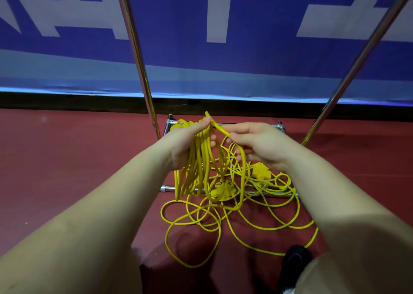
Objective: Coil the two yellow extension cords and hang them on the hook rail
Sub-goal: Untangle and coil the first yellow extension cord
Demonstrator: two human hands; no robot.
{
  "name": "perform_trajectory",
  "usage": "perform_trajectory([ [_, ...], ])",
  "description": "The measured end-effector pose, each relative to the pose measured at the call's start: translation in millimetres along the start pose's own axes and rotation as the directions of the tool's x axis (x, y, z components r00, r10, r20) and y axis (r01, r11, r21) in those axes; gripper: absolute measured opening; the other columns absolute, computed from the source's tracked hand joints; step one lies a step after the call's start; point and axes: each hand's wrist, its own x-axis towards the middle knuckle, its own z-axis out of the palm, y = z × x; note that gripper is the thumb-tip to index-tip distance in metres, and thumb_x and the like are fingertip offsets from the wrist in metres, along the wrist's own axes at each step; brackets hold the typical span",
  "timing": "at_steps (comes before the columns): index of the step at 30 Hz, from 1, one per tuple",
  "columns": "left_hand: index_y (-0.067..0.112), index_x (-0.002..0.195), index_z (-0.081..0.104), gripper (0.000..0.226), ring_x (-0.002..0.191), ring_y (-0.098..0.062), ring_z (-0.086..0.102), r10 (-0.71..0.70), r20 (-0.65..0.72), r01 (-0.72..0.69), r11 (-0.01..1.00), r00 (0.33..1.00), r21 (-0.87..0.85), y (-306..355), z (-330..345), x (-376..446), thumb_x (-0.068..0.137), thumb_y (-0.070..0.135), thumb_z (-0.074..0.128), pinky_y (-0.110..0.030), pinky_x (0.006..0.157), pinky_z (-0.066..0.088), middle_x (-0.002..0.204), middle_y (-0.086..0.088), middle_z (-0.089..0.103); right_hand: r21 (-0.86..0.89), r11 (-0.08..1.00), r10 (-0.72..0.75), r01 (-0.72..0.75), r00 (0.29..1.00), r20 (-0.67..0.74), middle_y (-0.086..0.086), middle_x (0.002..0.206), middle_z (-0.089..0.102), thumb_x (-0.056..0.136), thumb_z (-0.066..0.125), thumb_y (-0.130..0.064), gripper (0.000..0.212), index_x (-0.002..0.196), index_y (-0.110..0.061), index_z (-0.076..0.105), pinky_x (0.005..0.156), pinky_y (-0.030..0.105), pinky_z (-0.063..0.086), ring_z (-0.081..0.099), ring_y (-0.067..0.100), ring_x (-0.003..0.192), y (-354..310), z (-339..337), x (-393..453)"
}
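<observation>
My left hand grips a bundle of several hanging loops of yellow extension cord. My right hand pinches a strand of the same cord between thumb and fingers, right beside the left hand's fingertips. Below the hands, loose yellow cord lies tangled on the red floor. Two yellow socket blocks rest in the tangle, one under the bundle and one partly hidden by my right wrist. No hooks show.
Two chrome uprights rise from a chrome base frame on the red floor. A blue and white banner covers the wall behind. A black shoe is at the lower right.
</observation>
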Motion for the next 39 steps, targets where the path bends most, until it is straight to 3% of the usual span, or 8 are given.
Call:
perform_trajectory([
  [5,0.005,0.090,0.064,0.032,0.059,-0.022,0.065,-0.010,-0.043,0.009,0.999,0.999,-0.034,-3,4,1,0.087,0.037,0.062,-0.034,0.062,0.058,0.068,-0.010,0.065,-0.016,1.000,-0.004,0.004,1.000,0.012,-0.002,0.074,0.062,0.091,0.057,-0.008,0.012,0.096,-0.016,0.064,0.047,0.014,0.046,0.050,0.000,0.047,3,16,0],
  [8,0.007,0.072,0.059,0.030,0.045,-0.014,0.060,-0.002,-0.066,-0.008,0.989,0.998,-0.149,0,7,2,0.094,0.027,0.053,-0.025,0.047,0.053,0.053,-0.001,0.059,-0.017,0.999,0.035,-0.035,0.999,0.034,0.003,0.072,0.062,0.091,0.057,-0.016,0.005,0.087,-0.014,0.058,0.051,0.019,0.051,0.055,0.004,0.050,3,20,2],
  [12,0.009,0.077,0.060,0.025,0.046,-0.009,0.060,0.053,-0.114,-0.072,0.983,0.992,-0.167,8,3,3,0.093,0.027,0.056,-0.024,0.047,0.053,0.053,0.002,0.062,-0.188,0.981,0.091,-0.058,0.982,0.168,0.000,0.072,0.064,0.097,0.047,-0.020,0.013,0.091,-0.014,0.057,0.052,0.015,0.049,0.061,0.003,0.058,2,18,-1],
  [16,0.008,0.078,0.061,0.029,0.055,-0.018,0.063,0.058,-0.060,-0.062,0.995,0.997,-0.077,10,-3,-2,0.091,0.034,0.056,-0.032,0.062,0.054,0.064,-0.007,0.062,-0.179,0.983,0.045,-0.031,0.996,0.080,0.000,0.071,0.063,0.096,0.048,-0.017,0.012,0.092,-0.013,0.058,0.053,0.018,0.052,0.061,0.004,0.056,4,16,0],
  [25,0.000,0.088,0.060,0.018,0.054,-0.021,0.062,0.084,-0.115,-0.088,0.996,0.990,-0.030,-5,7,-4,0.090,0.017,0.061,-0.030,0.055,0.056,0.071,-0.015,0.059,-0.067,0.994,0.085,-0.085,0.996,-0.009,0.005,0.069,0.065,0.096,0.049,-0.030,0.025,0.083,-0.011,0.058,0.048,0.017,0.050,0.062,0.006,0.050,7,27,3],
  [31,0.010,0.073,0.057,0.027,0.051,-0.012,0.064,0.049,-0.227,-0.116,0.949,0.973,-0.294,16,-8,-3,0.096,0.020,0.050,-0.027,0.055,0.051,0.055,-0.002,0.064,-0.530,0.841,0.302,-0.108,0.907,0.295,-0.003,0.075,0.067,0.098,0.042,-0.032,0.028,0.080,-0.017,0.056,0.050,0.010,0.038,0.053,0.000,0.056,21,24,-4],
  [35,0.010,0.074,0.058,0.024,0.051,-0.011,0.063,0.062,-0.276,-0.169,0.907,0.959,-0.385,29,-30,-4,0.095,0.018,0.050,-0.029,0.060,0.052,0.055,0.001,0.062,-0.735,0.663,0.337,-0.142,0.933,0.125,-0.008,0.073,0.065,0.096,0.050,-0.027,0.021,0.090,-0.012,0.064,0.049,0.016,0.033,0.048,0.002,0.055,34,0,3],
  [39,0.011,0.076,0.062,0.019,0.056,-0.015,0.061,0.086,-0.252,-0.170,0.926,0.964,-0.337,27,-38,-4,0.092,0.015,0.052,-0.036,0.067,0.054,0.060,-0.001,0.061,-0.640,0.721,0.234,-0.265,0.963,-0.135,0.000,0.074,0.066,0.093,0.056,-0.021,0.022,0.072,-0.013,0.058,0.045,0.019,0.038,0.049,0.009,0.053,31,-27,7],
])
